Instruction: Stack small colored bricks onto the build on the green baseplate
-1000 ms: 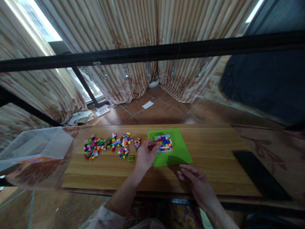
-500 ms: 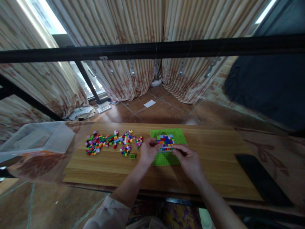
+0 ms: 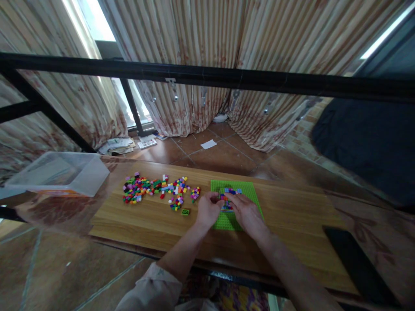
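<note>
A small build of colourful toy bricks point(image 3: 232, 190) sits on a green studded baseplate point(image 3: 253, 190). My left hand point(image 3: 207, 211) is at the left side of the build, its fingers curled and thumb towards the bricks; what lies between the fingertips is hidden. Across the build from the right reaches my right hand point(image 3: 249, 212), fingers stretched out over the bricks and covering much of them. Left of the plate, a loose dark-and-lime brick point(image 3: 185, 212) lies apart from the pile of small mixed bricks point(image 3: 139, 188).
All this rests on a wooden board point(image 3: 129, 224). A clear plastic bin point(image 3: 65, 172) stands beyond its left end. On the right lies a long black flat object point(image 3: 359, 263). A black rail point(image 3: 207, 73) crosses ahead of the curtains point(image 3: 194, 39).
My right hand has moved left and upward, from the build's right edge onto its top, hiding more bricks. My left hand stays by the left side. The whole view has tilted and shifted slightly.
</note>
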The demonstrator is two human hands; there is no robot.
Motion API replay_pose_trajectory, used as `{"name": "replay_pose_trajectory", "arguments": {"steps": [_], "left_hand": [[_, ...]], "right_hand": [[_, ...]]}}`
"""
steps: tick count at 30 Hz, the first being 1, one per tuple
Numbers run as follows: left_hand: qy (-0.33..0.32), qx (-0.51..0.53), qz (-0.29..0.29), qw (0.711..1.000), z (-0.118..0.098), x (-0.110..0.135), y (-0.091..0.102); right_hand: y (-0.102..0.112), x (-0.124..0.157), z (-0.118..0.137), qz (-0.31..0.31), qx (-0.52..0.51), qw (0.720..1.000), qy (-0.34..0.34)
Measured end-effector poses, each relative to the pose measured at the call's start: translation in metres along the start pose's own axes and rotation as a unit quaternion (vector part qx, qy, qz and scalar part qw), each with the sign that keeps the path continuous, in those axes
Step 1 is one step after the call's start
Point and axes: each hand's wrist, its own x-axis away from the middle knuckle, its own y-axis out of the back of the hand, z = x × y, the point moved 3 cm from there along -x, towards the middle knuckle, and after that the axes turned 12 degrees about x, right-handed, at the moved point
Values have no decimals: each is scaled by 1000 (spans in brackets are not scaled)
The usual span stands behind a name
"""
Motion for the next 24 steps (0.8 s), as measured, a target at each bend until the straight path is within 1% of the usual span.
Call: {"name": "replay_pose_trajectory", "arguments": {"steps": [3,9,11,16,19,21,24], "left_hand": [[-1,1,9,1000,1,0,-1],[8,6,19,1000,-2,1,-3],[12,6,19,1000,-4,2,-3],[11,5,25,1000,-8,4,-4],[8,1,17,1000,-10,5,-4],[8,-2,11,1000,-10,6,-5],[13,-5,4,1000,-10,6,-6]], "right_hand": [[0,-4,1,24,32,999,18],[0,-17,7,79,110,991,11],[-2,-20,9,90,121,989,11],[-4,-20,4,68,70,995,5],[0,-17,-2,59,49,997,-5],[6,-17,-5,54,37,997,-31],[15,-20,-9,32,3,996,-87]]}}
